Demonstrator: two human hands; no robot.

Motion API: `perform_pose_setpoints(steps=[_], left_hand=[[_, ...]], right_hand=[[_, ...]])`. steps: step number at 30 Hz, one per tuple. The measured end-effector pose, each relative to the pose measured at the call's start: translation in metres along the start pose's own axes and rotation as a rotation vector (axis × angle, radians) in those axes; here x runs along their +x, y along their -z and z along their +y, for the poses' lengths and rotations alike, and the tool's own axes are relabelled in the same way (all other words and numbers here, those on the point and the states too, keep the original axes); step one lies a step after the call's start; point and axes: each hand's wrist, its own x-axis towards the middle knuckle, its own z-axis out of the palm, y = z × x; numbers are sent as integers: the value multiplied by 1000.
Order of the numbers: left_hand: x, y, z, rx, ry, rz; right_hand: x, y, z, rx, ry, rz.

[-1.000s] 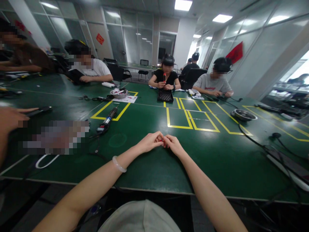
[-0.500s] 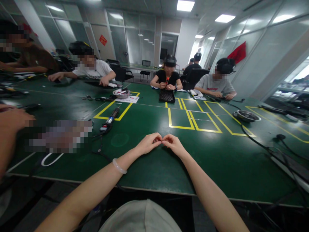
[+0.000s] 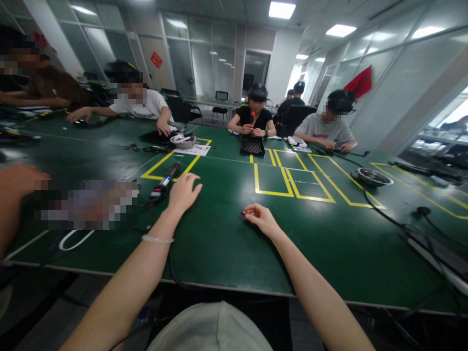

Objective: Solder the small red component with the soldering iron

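Note:
Between the thumb and fingers of my right hand (image 3: 261, 218) is a small red and dark piece (image 3: 243, 213), too small to name. That hand is held over the green table, fingers closed on the piece. My left hand (image 3: 185, 191) is further left and forward, fingers apart and nothing visible in it. Just beside its fingers lies an electric screwdriver (image 3: 166, 180) with a dark body, a blue band and a red part at its near end. A pale bracelet (image 3: 157, 239) circles my left wrist.
Yellow tape outlines (image 3: 274, 193) mark the green table (image 3: 226, 263). A metal bowl (image 3: 183, 141) stands on a paper sheet; a black tray (image 3: 252, 146) is before a person opposite. Right are a round dish (image 3: 372, 176) and black cables (image 3: 387, 217). A co-worker's hand (image 3: 24, 178) is at left.
My hands have come apart. The left one has moved left and forward to the electric screwdriver, its fingers spreading. My right hand stays near its place, and the small red piece now shows.

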Motion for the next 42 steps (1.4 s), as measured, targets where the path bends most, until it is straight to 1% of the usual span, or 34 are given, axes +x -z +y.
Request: perform_pose_setpoints(steps=[1, 2, 4, 6, 8, 10, 13, 15, 18, 22, 25, 30, 33, 35, 38, 42], left_hand=[[2, 5, -19, 81, 94, 43], [2, 9, -36, 143, 185, 58], [0, 15, -64, 205, 332, 16], [-3, 18, -81, 220, 439, -72], [-4, 19, -91, 225, 516, -161], [-3, 19, -95, 226, 575, -225], [-1, 19, -95, 226, 615, -255], [0, 19, -91, 247, 614, -273], [-1, 18, -80, 296, 582, -287], [-5, 12, -54, 323, 521, -307], [-8, 5, -26, 330, 416, -322], [-15, -10, 30, 301, 199, -352], [-22, -19, 61, 260, 100, -381], [-28, -23, 78, 219, 37, -401], [-36, -28, 97, 142, -72, -415], [-45, -30, 113, 47, -186, -440]], right_hand=[[0, 0, 1, 10, -2, 5], [0, 0, 2, 5, -2, 4], [0, 0, 2, -30, -1, -9], [-1, 0, 0, -65, 3, -17], [-1, 0, -2, -83, 2, -18], [-2, 0, -4, -89, 4, -18], [-3, 0, -6, -102, 14, -23], [-3, -1, -7, -109, 17, -25], [-2, -2, -8, -111, 15, -32], [-1, -2, -7, -133, 18, -29], [0, -3, -5, -136, 19, -15], [-1, -6, -7, -94, 34, 18], [-3, -7, -11, -183, 67, 21], [-5, -8, -15, -242, 105, 31], [-7, -9, -20, -330, 152, 49], [-8, -10, -22, -403, 201, 30]])
